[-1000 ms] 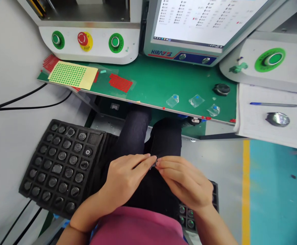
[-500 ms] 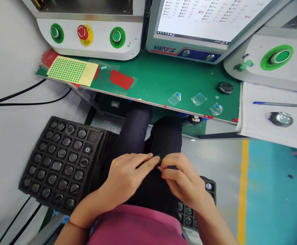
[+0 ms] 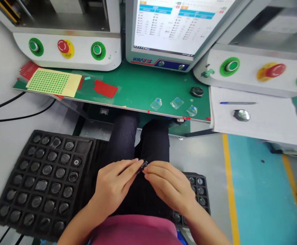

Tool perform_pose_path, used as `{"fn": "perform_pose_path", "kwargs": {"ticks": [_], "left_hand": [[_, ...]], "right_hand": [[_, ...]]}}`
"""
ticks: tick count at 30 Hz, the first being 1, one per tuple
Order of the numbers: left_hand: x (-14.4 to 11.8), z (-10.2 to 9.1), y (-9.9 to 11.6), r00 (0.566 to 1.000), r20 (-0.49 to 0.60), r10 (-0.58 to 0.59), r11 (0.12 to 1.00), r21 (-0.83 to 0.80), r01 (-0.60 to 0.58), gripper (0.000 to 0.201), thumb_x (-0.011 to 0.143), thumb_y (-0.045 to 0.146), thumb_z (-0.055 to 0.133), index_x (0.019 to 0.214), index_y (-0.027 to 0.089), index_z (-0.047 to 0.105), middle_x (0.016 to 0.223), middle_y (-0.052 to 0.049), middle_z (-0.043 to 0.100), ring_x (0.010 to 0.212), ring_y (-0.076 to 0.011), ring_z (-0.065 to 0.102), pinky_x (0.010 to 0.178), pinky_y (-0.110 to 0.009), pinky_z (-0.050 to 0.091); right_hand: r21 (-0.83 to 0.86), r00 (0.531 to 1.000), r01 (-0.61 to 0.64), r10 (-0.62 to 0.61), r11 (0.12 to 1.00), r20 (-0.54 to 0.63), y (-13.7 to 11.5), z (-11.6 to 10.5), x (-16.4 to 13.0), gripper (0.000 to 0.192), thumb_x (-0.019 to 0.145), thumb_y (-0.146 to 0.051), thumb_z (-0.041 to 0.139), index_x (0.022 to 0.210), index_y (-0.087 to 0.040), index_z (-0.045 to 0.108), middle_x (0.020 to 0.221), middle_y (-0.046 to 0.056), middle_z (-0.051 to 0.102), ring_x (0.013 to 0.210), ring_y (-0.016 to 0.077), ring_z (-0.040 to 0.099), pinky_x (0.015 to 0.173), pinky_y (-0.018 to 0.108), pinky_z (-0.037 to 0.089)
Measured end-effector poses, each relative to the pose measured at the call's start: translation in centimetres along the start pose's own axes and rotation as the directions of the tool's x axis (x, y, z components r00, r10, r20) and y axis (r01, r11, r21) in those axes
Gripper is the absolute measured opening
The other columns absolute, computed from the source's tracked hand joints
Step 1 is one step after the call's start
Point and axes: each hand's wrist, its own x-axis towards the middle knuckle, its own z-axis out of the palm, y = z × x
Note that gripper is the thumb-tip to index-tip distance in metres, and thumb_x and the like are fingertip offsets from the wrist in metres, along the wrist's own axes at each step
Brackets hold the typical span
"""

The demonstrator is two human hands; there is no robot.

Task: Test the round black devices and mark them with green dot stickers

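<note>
A small black part [image 3: 142,165] with a shiny face is held over my lap, mostly hidden by fingers. My left hand [image 3: 116,180] pinches it from the left side. The fingertips of my right hand [image 3: 170,183] close on its right edge. To the left, a black foam tray [image 3: 83,147] holds rows of round dark parts [image 3: 47,169], one to a pocket. A second black tray [image 3: 205,192], with similar round parts showing green marks, is partly hidden behind my right forearm.
On the green bench [image 3: 138,83] lie a green-dot sticker sheet [image 3: 53,82], red stickers [image 3: 105,89], clear film pieces [image 3: 176,102] and a black part [image 3: 197,91]. Papers [image 3: 266,126] carry a pen [image 3: 237,102] and a shiny round part [image 3: 241,115]. A monitor [image 3: 161,56] stands between button panels [image 3: 79,61].
The view has swung right and tilted up, showing more of the right machine. The black part now shows more clearly between my fingertips, and my right fingers have drawn closer together.
</note>
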Motion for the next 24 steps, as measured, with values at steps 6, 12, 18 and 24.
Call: {"fn": "perform_pose_path", "kwargs": {"ticks": [6, 12, 18, 24], "left_hand": [[-0.4, 1.1, 0.3, 1.0, -0.03, -0.008, 1.0, -0.005, 0.008, 0.023, 0.092, 0.011, 0.056, 0.112, 0.015, 0.067, 0.096, -0.004, 0.076, 0.081, -0.0129, 0.073, 0.077, -0.022, 0.058], [-0.1, 0.7, -1.1, 0.91, -0.315, -0.268, 0.944, 0.105, 0.314, 0.023, 0.09, 0.015, 0.062, 0.112, 0.014, 0.068, 0.086, -0.004, 0.075, 0.072, -0.013, 0.071, 0.07, -0.022, 0.052], [-0.2, 0.3, -2.6, 0.895, -0.331, -0.298, 0.947, 0.018, 0.322, 0.018, 0.089, 0.015, 0.063, 0.106, 0.015, 0.069, 0.083, -0.002, 0.074, 0.066, -0.0107, 0.068, 0.07, -0.02, 0.052], [-1.0, 1.3, -3.0, 0.904, -0.271, -0.331, 0.94, -0.007, 0.342, 0.017, 0.089, 0.019, 0.063, 0.103, 0.014, 0.07, 0.084, -0.003, 0.074, 0.063, -0.0098, 0.069, 0.067, -0.018, 0.053]], "right_hand": [[-0.095, 0.999, -0.047, 0.048, 0.994, 0.01, -0.4, 0.0, 0.9, 0.024, 0.092, 0.0, 0.042, 0.084, -0.012, 0.061, 0.081, 0.012, 0.066, 0.079, 0.0194, 0.061, 0.07, 0.032, 0.058], [0.29, 0.91, -0.341, 0.392, 0.894, -0.14, 0.5, 0.8, -0.2, 0.023, 0.084, 0.0, 0.052, 0.074, -0.019, 0.061, 0.077, 0.004, 0.068, 0.072, 0.0143, 0.063, 0.064, 0.026, 0.055], [0.82, 0.252, -0.406, 0.912, 0.403, -0.324, 9.9, 2.1, 1.5, 0.032, 0.063, -0.022, 0.082, 0.071, -0.022, 0.051, 0.066, -0.005, 0.063, 0.061, 0.0106, 0.063, 0.062, 0.024, 0.056], [0.946, 0.006, -0.223, 0.97, 0.237, -0.242, 13.9, 3.8, 3.6, 0.034, 0.064, -0.017, 0.082, 0.066, -0.019, 0.048, 0.061, -0.007, 0.059, 0.059, 0.0073, 0.063, 0.067, 0.021, 0.058]]}}
